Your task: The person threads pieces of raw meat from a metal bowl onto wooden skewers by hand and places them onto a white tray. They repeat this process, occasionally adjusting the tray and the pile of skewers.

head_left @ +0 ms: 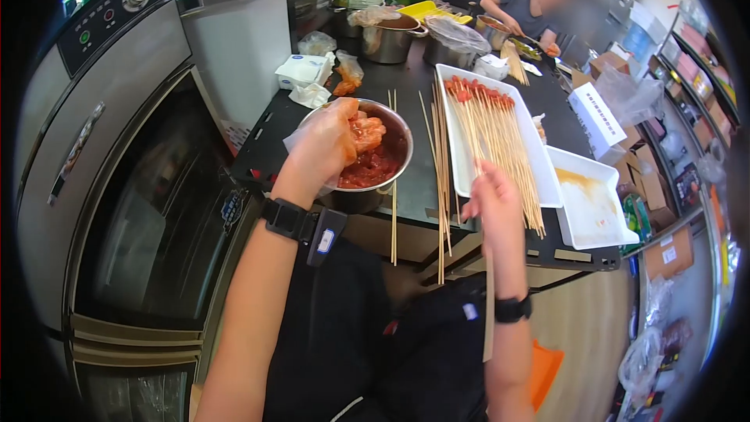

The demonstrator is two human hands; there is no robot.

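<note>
My left hand (332, 141), in a thin clear plastic glove smeared with red marinade, is over a round metal bowl (408, 131). Its fingers are curled together, and I cannot make out what they hold. Red marinated meat (367, 170) lies in the bowl below. My right hand (494, 197) pinches a bamboo skewer (489, 305) whose end hangs down beside the forearm. This hand is over the near part of a white tray (539, 141). Meat skewers (484, 92) lie side by side in the tray, red pieces at the far end.
Loose bamboo skewers (440, 180) lie between bowl and tray, overhanging the table edge. A second white tray (582, 223) holds brownish liquid. Metal pots (387, 45) and a tissue pack (303, 70) stand behind. Another person (519, 4) works at the far end. An oven (144, 203) flanks the left.
</note>
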